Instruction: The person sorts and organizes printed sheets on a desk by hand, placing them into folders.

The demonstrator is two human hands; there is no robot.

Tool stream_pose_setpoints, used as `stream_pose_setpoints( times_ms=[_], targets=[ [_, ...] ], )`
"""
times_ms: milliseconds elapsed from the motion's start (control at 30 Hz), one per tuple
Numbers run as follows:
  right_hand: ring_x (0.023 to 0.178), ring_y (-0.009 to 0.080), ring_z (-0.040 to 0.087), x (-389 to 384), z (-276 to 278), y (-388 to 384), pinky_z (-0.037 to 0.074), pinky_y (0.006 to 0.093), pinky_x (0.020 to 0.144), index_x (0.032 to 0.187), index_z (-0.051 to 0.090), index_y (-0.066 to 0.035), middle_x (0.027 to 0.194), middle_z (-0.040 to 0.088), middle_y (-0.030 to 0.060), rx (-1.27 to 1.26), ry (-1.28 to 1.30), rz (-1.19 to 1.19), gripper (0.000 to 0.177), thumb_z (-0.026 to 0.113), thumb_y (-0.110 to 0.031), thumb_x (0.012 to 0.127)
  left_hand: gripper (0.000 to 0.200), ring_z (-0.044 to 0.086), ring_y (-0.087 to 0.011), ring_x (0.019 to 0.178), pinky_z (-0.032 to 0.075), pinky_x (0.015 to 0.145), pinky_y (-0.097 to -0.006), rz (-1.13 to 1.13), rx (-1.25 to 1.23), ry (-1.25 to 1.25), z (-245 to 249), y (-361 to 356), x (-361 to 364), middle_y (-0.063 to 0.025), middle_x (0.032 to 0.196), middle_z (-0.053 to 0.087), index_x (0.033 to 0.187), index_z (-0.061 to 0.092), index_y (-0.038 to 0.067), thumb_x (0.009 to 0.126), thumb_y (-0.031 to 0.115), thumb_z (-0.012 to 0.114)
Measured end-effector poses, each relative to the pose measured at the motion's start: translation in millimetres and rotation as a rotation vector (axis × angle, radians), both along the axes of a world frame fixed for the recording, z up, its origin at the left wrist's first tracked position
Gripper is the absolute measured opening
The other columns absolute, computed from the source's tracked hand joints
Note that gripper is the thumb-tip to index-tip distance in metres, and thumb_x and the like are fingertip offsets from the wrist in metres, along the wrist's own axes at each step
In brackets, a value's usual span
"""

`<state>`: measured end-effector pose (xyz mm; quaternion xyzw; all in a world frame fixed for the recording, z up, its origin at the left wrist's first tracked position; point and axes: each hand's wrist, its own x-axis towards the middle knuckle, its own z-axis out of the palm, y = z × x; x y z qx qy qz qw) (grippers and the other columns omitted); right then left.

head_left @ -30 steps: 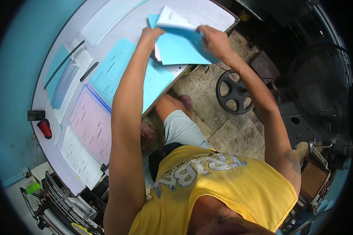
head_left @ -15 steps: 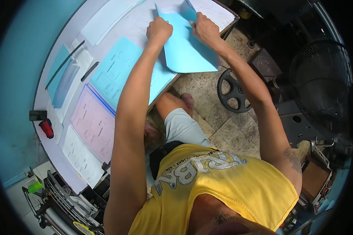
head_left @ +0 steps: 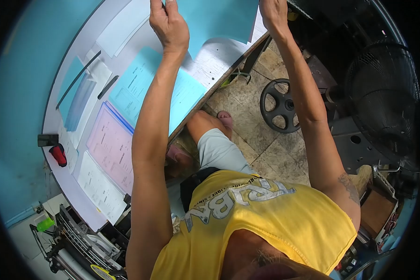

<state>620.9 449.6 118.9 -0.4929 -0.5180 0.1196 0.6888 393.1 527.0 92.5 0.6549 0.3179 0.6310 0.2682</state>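
Note:
A stack of blue sheets [head_left: 219, 21] is at the top of the view, raised over the table's far part, its shadow on the white top below. My left hand [head_left: 169, 25] holds its left edge, the thumb and fingers partly cut off by the frame. At its right edge my right hand [head_left: 274, 13] grips it, fingers wrapped round and partly out of view. Printed blue sheets [head_left: 140, 84] lie on the table left of and under my left forearm. Beside them rest printed pink sheets [head_left: 109, 144] and printed white sheets [head_left: 99, 186].
The white table [head_left: 214, 56] curves along the left. On it are a black strip [head_left: 108, 87], a longer dark strip [head_left: 78, 79], and a red and black object [head_left: 58, 155]. A black wheel [head_left: 280, 105] and a dark fan [head_left: 382, 102] stand to the right.
Both hands have moved up and away with the blue sheets, spreading farther apart. The sheets' near edge has left the table's front edge, baring the white top there.

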Motion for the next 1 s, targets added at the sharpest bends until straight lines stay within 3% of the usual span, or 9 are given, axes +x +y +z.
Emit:
stream_pose_setpoints(
  times_ms=[133,200,333,567,600,733,833,900,1000],
  targets=[
    [0.103,0.0188,0.054,-0.9,-29.9,-1.5,0.044,0.0320,0.093,0.124,0.053,0.001,0.111,0.057,0.0080,0.008,-0.039,0.028,0.030,0.054,-0.011,0.097,0.017,0.056,-0.0133,0.083,0.047,0.081,-0.0293,-0.151,0.071,-0.239,4.4,-21.3,3.0,-0.0028,0.088,0.061,0.098,0.060,0.001,0.097,0.017,0.063],
    [0.121,0.0227,0.054,-7.6,-35.0,-1.6,0.041,0.0330,0.105,0.138,0.046,0.001,0.126,0.057,0.0120,0.050,-0.019,0.079,0.045,0.053,-0.001,0.094,0.021,0.058,-0.0139,0.091,0.047,0.088,-0.0297,-0.217,0.024,-0.179,-0.9,-13.3,-4.2,-0.0046,0.097,0.063,0.106,0.061,0.000,0.094,0.016,0.066],
    [0.124,0.0234,0.054,-3.4,-30.6,3.1,0.039,0.0351,0.109,0.140,0.045,0.002,0.128,0.058,0.0132,0.039,-0.138,0.085,0.053,0.058,0.011,0.089,0.031,0.060,-0.0160,0.103,0.048,0.094,-0.0321,-0.305,-0.040,-0.047,-6.0,6.8,-15.3,-0.0087,0.113,0.065,0.116,0.061,-0.001,0.090,0.013,0.071],
    [0.136,0.0250,0.045,-12.5,-55.7,-5.3,0.032,0.0370,0.117,0.151,0.036,-0.001,0.144,0.050,0.0162,-0.074,-0.072,0.096,0.071,0.066,0.003,0.087,0.024,0.066,-0.0171,0.094,0.052,0.088,-0.0312,-0.326,-0.079,-0.070,-13.6,-0.8,-13.3,-0.0075,0.102,0.071,0.108,0.068,-0.001,0.089,0.012,0.076],
    [0.142,0.0331,0.041,-11.6,-50.8,-7.4,0.030,0.0411,0.119,0.156,0.029,0.002,0.151,0.044,0.0217,-0.145,-0.121,0.092,0.082,0.070,-0.004,0.085,0.023,0.067,-0.0170,0.092,0.052,0.087,-0.0311,-0.272,-0.074,-0.053,-14.9,0.7,-9.1,-0.0075,0.100,0.072,0.106,0.069,-0.001,0.088,0.012,0.077],
    [0.144,0.0514,0.031,-18.1,13.8,-24.4,0.028,0.0528,0.122,0.156,0.022,0.008,0.155,0.032,0.0317,0.282,-0.852,-0.652,0.106,0.081,-0.015,0.071,0.025,0.069,-0.0170,0.089,0.054,0.083,-0.0320,-0.132,0.114,0.140,6.5,0.2,-2.0,-0.0088,0.099,0.075,0.105,0.071,-0.002,0.088,0.015,0.078],
    [0.144,0.0448,0.035,-14.3,91.6,-40.9,0.029,0.0507,0.121,0.156,0.030,-0.001,0.156,0.034,0.0273,0.139,-1.199,-0.324,0.102,0.081,-0.012,0.069,0.022,0.073,-0.0280,0.091,0.055,0.080,-0.0373,-0.193,0.245,0.274,51.5,-14.8,3.0,-0.0173,0.095,0.074,0.109,0.069,0.000,0.088,0.008,0.072],
    [0.114,0.0287,0.060,-7.0,125.9,-38.9,0.047,0.0410,0.103,0.133,0.059,0.000,0.122,0.063,0.0204,-0.003,-1.154,0.064,0.064,0.079,-0.006,0.072,0.022,0.075,-0.0332,0.090,0.055,0.078,-0.0396,-0.235,0.317,0.352,72.1,-20.8,5.6,-0.0209,0.092,0.073,0.110,0.067,0.001,0.088,0.004,0.069],
    [0.076,0.0100,0.063,1.3,109.1,-9.5,0.054,0.0286,0.074,0.101,0.075,0.002,0.079,0.072,0.0010,-0.217,-0.500,0.420,0.022,0.076,0.001,0.079,0.025,0.074,-0.0324,0.089,0.055,0.081,-0.0376,-0.258,0.310,0.496,89.7,-16.6,-7.1,-0.0187,0.095,0.074,0.112,0.068,-0.001,0.088,0.004,0.069]
  ],
)
